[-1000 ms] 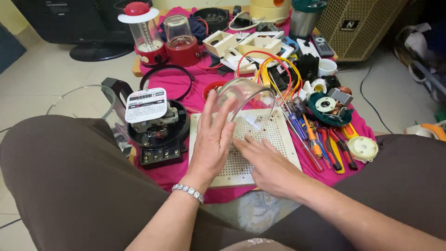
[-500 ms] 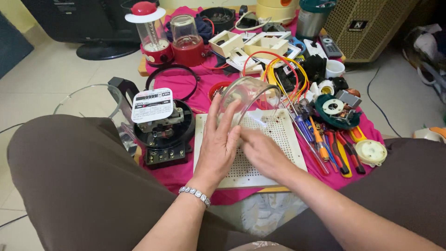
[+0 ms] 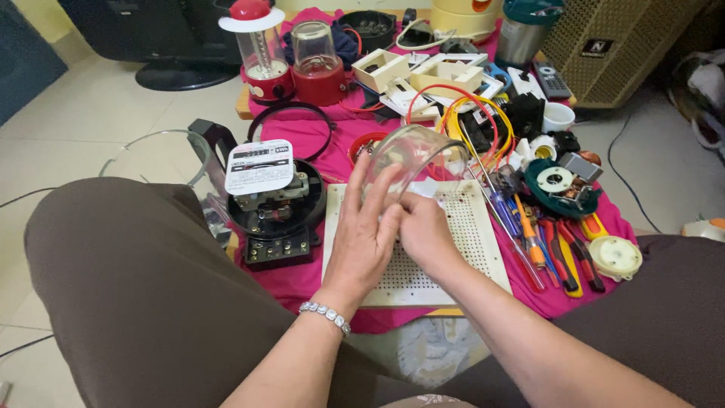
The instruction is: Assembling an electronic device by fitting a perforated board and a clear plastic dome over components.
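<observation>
The clear glass dome [image 3: 414,157] sits tipped over the far edge of the white perforated board [image 3: 468,234], and you have both hands on it: your left hand [image 3: 362,234] is spread against its near wall, your right hand [image 3: 424,230] curls at its rim, fingers closed on the glass. You seem to be mid-way through handling this cover; next you need a firm two-handed hold. Room is tight: the black meter base [image 3: 276,211] lies just left, the screwdrivers [image 3: 529,242] just right, coloured wires [image 3: 468,113] behind
</observation>
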